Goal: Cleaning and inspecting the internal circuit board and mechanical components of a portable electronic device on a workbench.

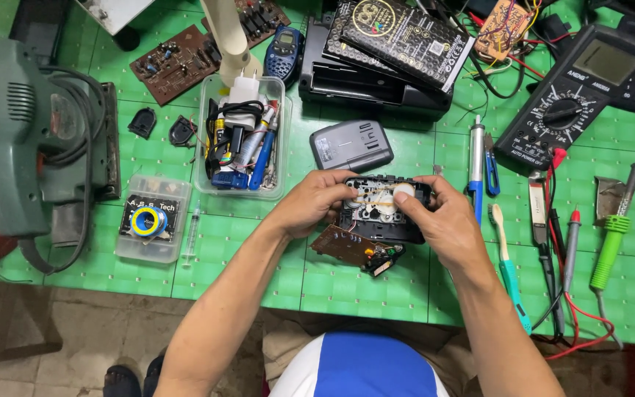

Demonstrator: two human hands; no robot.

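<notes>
Directly ahead of me, both hands close on the opened black device (pixel 381 213), which sits on the green surface (pixel 376 287) near its front edge. Long axis runs left to right, so each hand takes one end. Left hand (pixel 310 202) wraps the left end, fingers curled over the top. Right hand (pixel 442 220) clamps the right end, thumb by the white round part (pixel 403 191). Both are equally near; neither is spread free.

A brown circuit board (pixel 347 246) hangs off the device's near side on short wires, lying flat toward me.

Room: the grey cover (pixel 350 145) lies just beyond the device, the clear tub of parts (pixel 242 140) to the left beyond it. To the right, a blue-handled tool (pixel 477 158) and a teal toothbrush (pixel 507 265) lie close to the right hand. Most open room is the bare strip on the near side, left of the board.
</notes>
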